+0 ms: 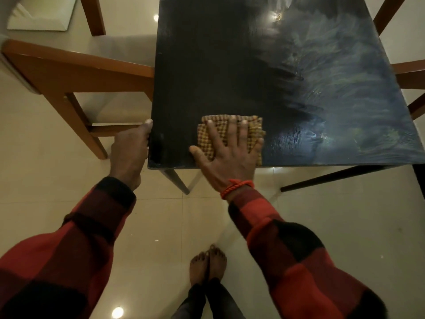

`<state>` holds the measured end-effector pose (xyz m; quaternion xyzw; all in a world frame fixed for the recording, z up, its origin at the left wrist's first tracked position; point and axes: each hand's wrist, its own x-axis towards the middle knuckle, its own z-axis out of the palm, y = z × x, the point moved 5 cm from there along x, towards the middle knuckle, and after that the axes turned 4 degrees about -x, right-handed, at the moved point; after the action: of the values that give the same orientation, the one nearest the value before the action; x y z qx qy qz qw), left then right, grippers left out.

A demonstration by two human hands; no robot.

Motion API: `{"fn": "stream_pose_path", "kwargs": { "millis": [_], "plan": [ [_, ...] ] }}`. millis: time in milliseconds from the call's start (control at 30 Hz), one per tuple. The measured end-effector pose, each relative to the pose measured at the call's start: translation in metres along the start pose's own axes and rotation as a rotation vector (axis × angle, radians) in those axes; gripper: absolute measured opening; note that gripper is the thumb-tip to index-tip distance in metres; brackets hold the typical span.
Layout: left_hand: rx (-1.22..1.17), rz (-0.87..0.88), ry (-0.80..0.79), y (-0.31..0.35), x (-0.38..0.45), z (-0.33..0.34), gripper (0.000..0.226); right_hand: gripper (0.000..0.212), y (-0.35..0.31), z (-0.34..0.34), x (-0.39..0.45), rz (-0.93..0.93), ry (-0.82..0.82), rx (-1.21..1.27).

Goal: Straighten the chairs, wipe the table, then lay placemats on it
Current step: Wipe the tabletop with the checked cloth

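Note:
A dark, glossy table (230,65) fills the upper middle, with damp wipe streaks across its right half. Near its front edge lies a folded yellow-and-brown checked cloth (254,128). My right hand (227,155) lies flat on the cloth with fingers spread and straight, pressing it to the tabletop. My left hand (130,153) holds the table's left edge near the front corner, the thumb up on top of the edge and the fingers hidden below it. A brown wooden chair (76,72) stands against the table's left side.
Parts of other wooden chairs (407,72) show along the table's right side and at the back left. A white cushion (41,14) lies at top left. The floor is pale glossy tile; my bare feet (208,265) stand close to the table's front edge.

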<state>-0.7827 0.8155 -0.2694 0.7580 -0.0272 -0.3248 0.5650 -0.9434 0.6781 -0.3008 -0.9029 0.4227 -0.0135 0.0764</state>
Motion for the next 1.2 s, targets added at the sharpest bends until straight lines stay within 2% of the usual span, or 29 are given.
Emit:
{"fn": "stream_pose_path", "kwargs": {
  "millis": [167,333,400,467,633,800,967,1100,1200],
  "plan": [
    [-0.059,-0.063,-0.039,0.005,-0.006,-0.002,0.032,0.098,-0.095,0.014,-0.02,-0.266,-0.065,0.047],
    [-0.064,-0.089,-0.015,0.007,-0.003,-0.006,0.033,0.131,-0.106,0.025,-0.022,-0.416,-0.129,-0.074],
    [-0.078,-0.081,0.016,0.005,-0.003,-0.006,0.031,0.129,-0.098,0.025,-0.02,-0.475,-0.117,-0.099],
    [-0.09,-0.077,0.016,0.004,-0.004,-0.004,0.032,0.114,-0.086,0.021,-0.02,-0.49,-0.061,-0.064],
    [-0.07,-0.071,0.016,0.005,-0.004,-0.004,0.027,0.092,-0.028,0.011,-0.018,-0.396,0.016,-0.048],
    [-0.048,-0.069,0.025,0.011,-0.003,-0.001,0.021,0.084,0.051,0.001,-0.008,-0.179,-0.004,-0.068],
    [-0.036,-0.052,0.053,0.006,0.002,-0.001,0.045,0.083,0.122,-0.014,0.01,0.099,-0.034,-0.096],
    [-0.052,-0.047,0.044,0.0,0.005,0.0,0.047,0.082,0.123,-0.015,0.033,0.238,-0.045,-0.114],
    [-0.054,-0.028,0.048,-0.002,0.007,0.0,0.041,0.082,0.105,-0.013,0.055,0.246,-0.048,-0.084]
  ]
}}
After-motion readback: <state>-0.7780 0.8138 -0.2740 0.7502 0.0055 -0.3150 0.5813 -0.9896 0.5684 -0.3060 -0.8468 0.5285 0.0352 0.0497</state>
